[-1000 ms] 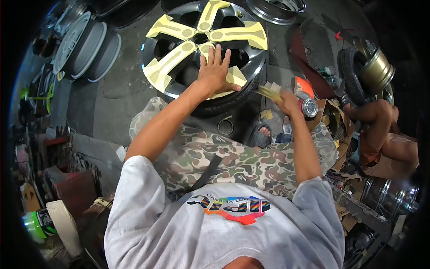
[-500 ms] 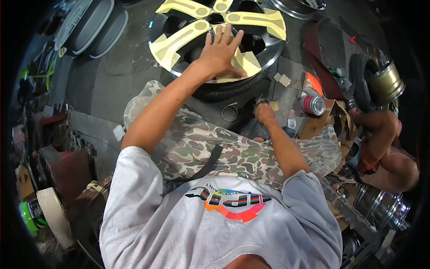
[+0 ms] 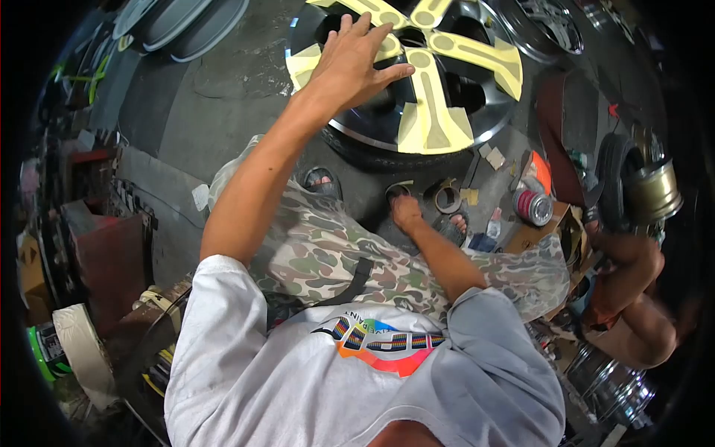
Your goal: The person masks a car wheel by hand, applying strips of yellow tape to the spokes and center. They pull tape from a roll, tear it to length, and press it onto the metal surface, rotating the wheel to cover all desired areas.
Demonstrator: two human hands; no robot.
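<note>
A dark alloy wheel (image 3: 482, 121) with a tyre lies on the floor, its spokes covered in pale yellow masking tape (image 3: 428, 97). My left hand (image 3: 350, 68) lies over the wheel's left side, fingers stretched and thumb out, with nothing in it. It partly hides the left spoke; whether the palm presses down cannot be told. Close to my feet, my right hand (image 3: 406, 211) has its fingers closed on a tape roll (image 3: 399, 189). A second tape roll (image 3: 447, 197) rests on the floor just right of that hand.
At right are a tin can (image 3: 532, 207), a cardboard box (image 3: 525, 237), a brown strip (image 3: 550, 119) and a gold rim (image 3: 653, 190). Another person's bent leg (image 3: 629, 257) is at far right. More rims (image 3: 186, 30) stand upper left; a red box (image 3: 110, 264) is at left.
My left hand has moved from the near spoke to the left spoke. My right hand has let go of one tape roll and closed on the other. The view has shifted.
</note>
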